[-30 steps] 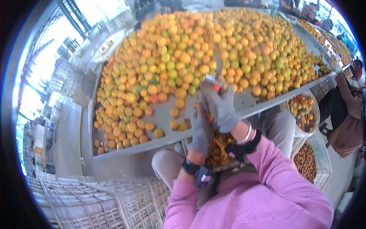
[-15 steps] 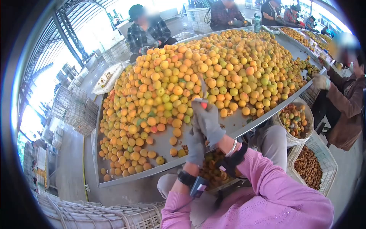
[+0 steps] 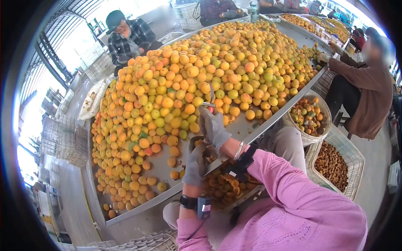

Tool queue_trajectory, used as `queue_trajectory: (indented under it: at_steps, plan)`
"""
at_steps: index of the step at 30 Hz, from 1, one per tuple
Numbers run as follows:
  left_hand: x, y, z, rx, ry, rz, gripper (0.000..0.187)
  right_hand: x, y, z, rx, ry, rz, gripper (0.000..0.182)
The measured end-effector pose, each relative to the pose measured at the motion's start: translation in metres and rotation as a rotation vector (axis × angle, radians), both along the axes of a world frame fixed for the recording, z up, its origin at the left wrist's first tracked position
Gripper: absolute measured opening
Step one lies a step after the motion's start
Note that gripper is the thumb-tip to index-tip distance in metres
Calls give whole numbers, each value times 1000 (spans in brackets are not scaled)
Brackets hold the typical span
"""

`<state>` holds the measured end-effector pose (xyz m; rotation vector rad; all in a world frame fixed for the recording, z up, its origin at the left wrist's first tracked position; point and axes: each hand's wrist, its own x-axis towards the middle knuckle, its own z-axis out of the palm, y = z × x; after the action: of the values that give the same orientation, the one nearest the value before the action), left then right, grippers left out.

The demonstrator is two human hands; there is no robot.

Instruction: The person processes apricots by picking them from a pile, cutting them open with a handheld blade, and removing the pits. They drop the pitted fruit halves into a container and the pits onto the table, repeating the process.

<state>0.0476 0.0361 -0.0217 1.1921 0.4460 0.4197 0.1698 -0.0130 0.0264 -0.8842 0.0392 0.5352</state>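
Note:
In a grey glove, my right hand (image 3: 214,129) grips a knife (image 3: 210,102) with a red handle and a curved blade pointing up, away from me. My left hand (image 3: 195,164), also gloved, is just below and to the left, above the metal table's near edge. Its fingers are curled, with stained fingertips; what they hold, if anything, I cannot make out. Beyond both hands spreads a large heap of apricots (image 3: 167,90), yellow to orange with some greenish ones. Under the table edge, by my lap, lie opened apricot pieces (image 3: 228,188) in a container.
At right stand a white bucket (image 3: 312,140) of discoloured fruit and a crate (image 3: 356,167) of brown pits. A person in brown (image 3: 360,92) sits at right; another in plaid (image 3: 130,37) sits across. Stacked crates (image 3: 63,136) stand at left. The metal table (image 3: 247,129) has a raised rim.
My hands have separated: the left is lower, the right still holds the knife up and away. The camera view has shifted, so the heap appears further left.

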Motion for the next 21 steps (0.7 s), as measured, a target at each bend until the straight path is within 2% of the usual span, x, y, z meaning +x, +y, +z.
queue_trajectory:
  at_steps: [2, 4, 5, 7, 8, 10, 11, 12, 13, 14, 16, 17, 19, 21]
  plan:
    - [-2, 1, 2, -104, 83, -10, 34, 0, -10, 5, -82, -76, 74, 26]
    - [2, 5, -6, 332, -32, 132, 20, 3, -16, -6, -89, -103, 161, 25]
    - [0, 8, -10, 322, -21, 140, 20, 2, -20, -13, -95, -131, 248, 24]
    - [-4, 12, 0, 667, 254, 132, 14, -12, -36, -4, -184, -127, 314, 23]
    - [-7, 9, 6, 660, 267, 144, 14, -15, -43, -2, -262, -139, 364, 22]
    - [-15, -7, 16, 385, 55, -124, 14, -12, -51, -12, -283, -208, 335, 21]
    - [-21, -9, 20, 367, 87, -91, 14, -13, -57, -11, -316, -227, 314, 21]
    - [-28, -9, 23, 336, 65, -297, 21, 5, -58, -53, -284, -1099, 157, 22]
    - [-32, -7, 24, 299, 33, -500, 30, -9, -66, -17, -435, -570, 291, 15]
    - [-32, -4, 19, 281, 58, -462, 30, -14, -69, -2, -371, -229, 318, 18]
    - [-30, 5, 14, 385, 199, -160, 40, -12, -70, -8, -346, -183, 325, 26]
    - [-36, 13, 17, 385, 212, -141, 40, -14, -73, -7, -350, -189, 350, 26]
    - [-48, 30, 34, 1220, 702, 259, 44, -19, -72, -7, -348, -201, 372, 27]
    - [-56, 47, 33, 1274, 765, 308, 47, -22, -71, -9, -390, -238, 344, 28]
